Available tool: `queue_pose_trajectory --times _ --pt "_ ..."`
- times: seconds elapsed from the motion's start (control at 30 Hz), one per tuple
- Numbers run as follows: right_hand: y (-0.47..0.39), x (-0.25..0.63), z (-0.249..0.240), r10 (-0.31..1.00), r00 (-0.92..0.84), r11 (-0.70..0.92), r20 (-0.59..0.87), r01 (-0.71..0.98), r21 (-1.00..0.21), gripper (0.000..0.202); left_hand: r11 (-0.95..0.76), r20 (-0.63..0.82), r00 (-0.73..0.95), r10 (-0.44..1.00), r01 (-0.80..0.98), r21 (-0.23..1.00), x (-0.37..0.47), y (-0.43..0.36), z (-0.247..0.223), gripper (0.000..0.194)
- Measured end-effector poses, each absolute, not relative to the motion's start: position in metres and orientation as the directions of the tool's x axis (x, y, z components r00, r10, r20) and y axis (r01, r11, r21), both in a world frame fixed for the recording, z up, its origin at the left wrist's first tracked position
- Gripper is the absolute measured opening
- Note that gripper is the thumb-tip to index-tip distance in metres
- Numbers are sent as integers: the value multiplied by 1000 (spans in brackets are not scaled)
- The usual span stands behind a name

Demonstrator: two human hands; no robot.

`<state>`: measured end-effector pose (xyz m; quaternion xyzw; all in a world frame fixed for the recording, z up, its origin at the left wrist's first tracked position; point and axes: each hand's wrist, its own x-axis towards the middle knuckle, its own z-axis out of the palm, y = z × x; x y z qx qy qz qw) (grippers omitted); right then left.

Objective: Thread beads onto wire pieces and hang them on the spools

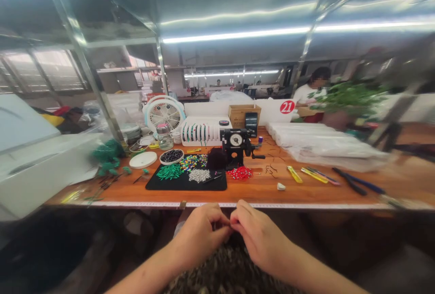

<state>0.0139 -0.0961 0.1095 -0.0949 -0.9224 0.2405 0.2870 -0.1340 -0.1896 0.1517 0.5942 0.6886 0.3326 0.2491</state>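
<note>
Just before table edge (272, 205), left hand (201, 230) meeting right hand (260, 234), fingers (220, 233) pinched, any contents hidden, mat (185, 186) beyond

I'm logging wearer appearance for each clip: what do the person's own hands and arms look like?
The left hand and right hand are ungloved, with no rings, watch or bracelet visible. The forearms are bare to the picture's edge, no sleeves showing. Dark mottled fabric, probably clothing, shows between them.

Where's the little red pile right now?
In the head view, the red pile is right of centre on the table, beside the black mat's right edge, in front of the black machine.
</note>
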Motion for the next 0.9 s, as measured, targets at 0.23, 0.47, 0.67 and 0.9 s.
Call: queue_pose_trajectory --times 0.23,0.47,0.67,0.9 --pt "-97 8 95 205 -637 957 743 -29 -290 21 186 -96 -232 968 405 895 -134 -189 153 12" --pt "-94 13 110 459 -685 698 566 -116 -706 10 188 -117 -218 969 337 923 -135 -189 160 10" --pt "-94 13 113 468 -751 593 466 -124 -796 16 200 -127 -228 965 333 922 -130 -189 161 8" --pt "-93 12 118 515 -679 640 522 -100 -762 17 117 -77 -147 986 290 950 -141 -186 162 16"
